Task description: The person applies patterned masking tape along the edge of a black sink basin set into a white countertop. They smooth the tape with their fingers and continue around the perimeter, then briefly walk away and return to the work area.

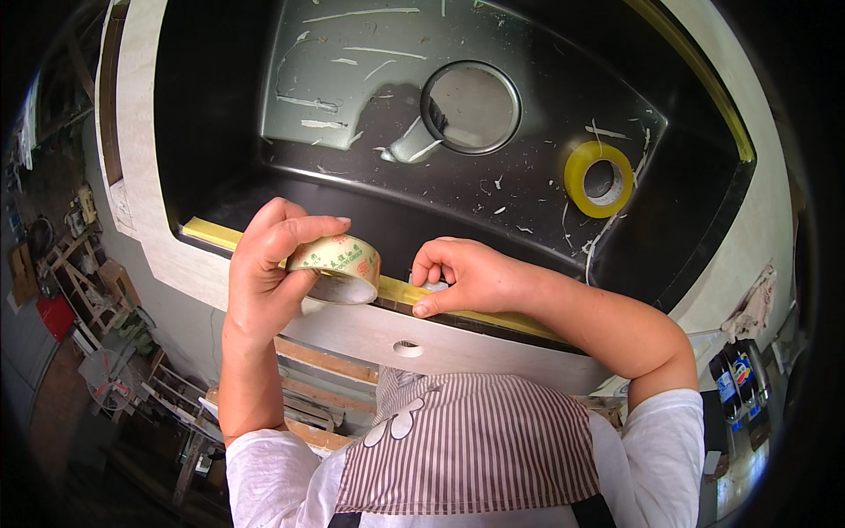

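Bright, even daylight falls across the scene, and both forearms and the pale rim of the sink (158, 255) are lit cleanly. The dark basin soaks up light, with a soft grey sheen near its far edge (no harsh glare). Shadows are short and gentle under the left hand (277, 264). Focus is crisp in the centre; straight edges bow outward, and the corners fall into black fisheye vignette, dim and smeared at left.

Your tape roll (337, 268) is sitting at nine o'clock of the sink rim (493, 317); a second roll (599, 179) is lying inside at two o'clock.
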Available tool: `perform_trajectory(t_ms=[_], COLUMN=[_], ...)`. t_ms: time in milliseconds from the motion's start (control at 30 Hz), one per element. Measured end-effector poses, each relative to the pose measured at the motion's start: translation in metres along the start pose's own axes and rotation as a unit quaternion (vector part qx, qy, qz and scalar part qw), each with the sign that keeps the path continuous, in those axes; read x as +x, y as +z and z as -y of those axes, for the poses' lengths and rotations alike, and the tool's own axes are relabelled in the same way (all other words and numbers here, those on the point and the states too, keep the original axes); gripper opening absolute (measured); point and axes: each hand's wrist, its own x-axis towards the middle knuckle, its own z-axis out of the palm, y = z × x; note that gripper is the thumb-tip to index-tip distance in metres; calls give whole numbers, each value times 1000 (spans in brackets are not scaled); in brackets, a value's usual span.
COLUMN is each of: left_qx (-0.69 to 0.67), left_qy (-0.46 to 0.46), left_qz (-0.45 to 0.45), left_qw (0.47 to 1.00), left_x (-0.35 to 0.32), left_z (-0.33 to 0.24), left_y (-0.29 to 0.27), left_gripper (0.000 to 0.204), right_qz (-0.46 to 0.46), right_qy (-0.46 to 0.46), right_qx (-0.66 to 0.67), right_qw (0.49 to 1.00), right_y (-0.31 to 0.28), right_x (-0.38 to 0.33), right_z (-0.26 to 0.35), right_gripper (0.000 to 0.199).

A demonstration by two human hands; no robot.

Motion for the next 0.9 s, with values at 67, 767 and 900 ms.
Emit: perform_trajectory(t_ms=[67, 767, 900], left_qx=[-1, -182, -195], left_qy=[3, -180, -110], left_qz=[0, -53, -90], left_qw=[1000, 965, 971], left_x=[0, -25, -19], left_z=[0, -8, -23], left_y=[1, 7, 9], left_gripper=[58, 50, 50], right_qz=[1, 63, 71], right_qy=[5, -12, -30], right_qx=[-2, 120, 116], right_qw=[1000, 991, 990], right_y=[0, -4, -6], right_x=[0, 9, 3], right_z=[0, -6, -4], right_gripper=[42, 25, 21])
